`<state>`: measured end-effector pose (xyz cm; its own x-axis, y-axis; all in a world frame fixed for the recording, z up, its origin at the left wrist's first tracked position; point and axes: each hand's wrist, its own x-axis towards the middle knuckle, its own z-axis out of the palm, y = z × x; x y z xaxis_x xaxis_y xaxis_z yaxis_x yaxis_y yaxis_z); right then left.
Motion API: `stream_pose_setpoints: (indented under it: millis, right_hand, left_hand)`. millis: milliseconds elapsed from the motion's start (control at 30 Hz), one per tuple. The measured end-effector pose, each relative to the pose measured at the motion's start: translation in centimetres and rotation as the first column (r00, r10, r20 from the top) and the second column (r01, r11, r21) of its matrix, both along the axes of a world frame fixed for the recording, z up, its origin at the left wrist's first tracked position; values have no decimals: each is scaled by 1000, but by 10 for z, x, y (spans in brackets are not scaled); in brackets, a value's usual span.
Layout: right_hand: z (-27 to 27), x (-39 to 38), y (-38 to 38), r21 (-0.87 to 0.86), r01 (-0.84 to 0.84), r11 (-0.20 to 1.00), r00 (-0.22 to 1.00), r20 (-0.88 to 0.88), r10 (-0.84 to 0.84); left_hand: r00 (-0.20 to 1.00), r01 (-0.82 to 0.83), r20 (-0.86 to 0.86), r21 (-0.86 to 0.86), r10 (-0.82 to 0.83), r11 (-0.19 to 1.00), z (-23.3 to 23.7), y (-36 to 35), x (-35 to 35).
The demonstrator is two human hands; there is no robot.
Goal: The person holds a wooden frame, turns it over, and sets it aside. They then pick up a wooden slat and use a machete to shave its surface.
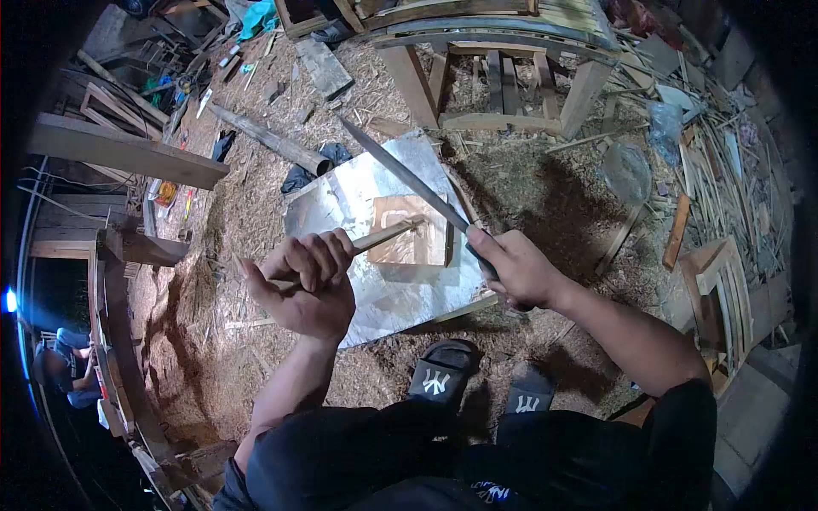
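My left hand (305,281) is closed round a pale wooden stick (385,234). The stick's far end rests over a square wooden block (437,245) with fresh, light-coloured wood on its top. In my right hand (517,269) is the dark handle of a long machete-like blade (402,176). This blade slants up and to the left, passing across the view above the block's upper right corner. Beneath the block lies a shiny metal sheet (375,311) on the ground.
Wood shavings cover the ground. A wooden frame (503,121) stands ahead, and another (724,294) at the right. Left are a thick beam (128,151) and a seated person (72,366). A round log (273,140) lies beyond the sheet. My sandals (443,370) are close below it.
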<state>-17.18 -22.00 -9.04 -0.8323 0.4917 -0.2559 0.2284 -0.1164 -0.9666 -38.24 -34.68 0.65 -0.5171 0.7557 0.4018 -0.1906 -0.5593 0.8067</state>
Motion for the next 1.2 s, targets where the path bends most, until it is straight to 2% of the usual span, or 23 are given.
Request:
stream_pose_setpoints:
  millis: [133, 200, 333, 400, 433, 467, 533, 567, 600, 633, 667, 700, 767, 800, 833, 900, 967, 1033, 1067, 1100, 1167, 1200]
  right_hand:
    - [-11, -1, -1, -25, 73, 997, 994, 80, -71]
    - [-15, 2, -1, 125, 75, 989, 996, 41, -81]
    - [0, 1, -4, 231, 106, 967, 994, 10, -111]
    - [30, -1, -4, 332, 149, 932, 985, -127, -112]
    - [44, -2, -3, 330, 146, 933, 986, -126, -110]
    - [58, -2, -2, 366, 171, 915, 971, -219, -94]
    - [61, -4, -4, 402, 214, 890, 930, -364, -59]
    - [41, -7, -5, 398, 211, 893, 930, -362, -58]
    - [6, -10, -9, 338, 66, 939, 991, -133, -21]
    - [-13, -11, -11, 249, -61, 967, 995, 97, 37]
    - [-12, -9, -17, 315, 31, 949, 996, 66, -54]
    - [-11, -9, -13, 324, 36, 946, 996, 61, -59]
    - [-13, -8, -9, 170, -48, 984, 984, 176, 18]
    - [8, -6, -2, 64, -67, 996, 978, 202, 52]
    - [10, -6, -2, 73, -65, 995, 978, 203, 49]
    - [12, -6, -1, 159, 10, 987, 998, 66, -21]
    - [39, -7, 2, 195, -1, 981, 999, 40, -7]
    - [62, -8, 3, 283, 205, 937, 956, -264, -130]
    - [63, -6, 2, 238, 226, 945, 927, -351, -133]
    - [49, -6, -3, 235, 224, 946, 926, -353, -132]
    - [-2, -6, -14, 376, 225, 899, 953, -279, -122]
    - [-5, -6, -11, 235, -75, 969, 986, 166, 36]
  left_hand:
    - [997, -30, -74, 18, 31, 999, -2, 3, 6]
    - [998, 12, -63, -24, -13, 1000, -3, 7, 7]
    - [997, 30, -75, 3, -30, 1000, -11, 5, 3]
    - [998, 27, -65, 1, -27, 1000, -11, 6, 2]
    - [998, 26, -55, 0, -26, 1000, -11, 7, 2]
    - [998, 23, -54, -3, -23, 1000, -11, 8, 2]
    - [999, 24, -25, 8, -23, 1000, -10, 10, 2]
    - [1000, 21, -24, 3, -21, 1000, -9, 11, 2]
    - [999, 11, -30, -8, -11, 1000, -8, 11, 3]
    - [999, 5, -39, -11, -5, 1000, -7, 12, 5]
    - [999, 10, -42, -3, -10, 1000, -7, 13, 6]
    - [999, -10, -36, -21, 10, 1000, -8, 12, 8]
    - [999, -28, -31, -60, 26, 998, -9, 11, 10]
    - [999, -33, -30, -68, 31, 997, -7, 11, 10]
    - [999, -40, -31, -57, 38, 998, -6, 14, 10]
    - [998, -54, -44, -56, 52, 997, -6, 14, 13]
    - [996, -80, -53, -68, 77, 994, -7, 12, 13]
    - [997, -72, -19, -41, 72, 997, -9, 11, 11]
    - [997, -77, -20, -45, 76, 996, -10, 11, 10]
    - [997, -81, -2, -47, 81, 996, -12, 12, 8]
    - [996, -83, 15, -52, 84, 995, -10, 10, 9]
    - [997, -67, 20, -70, 69, 995, -8, 8, 11]
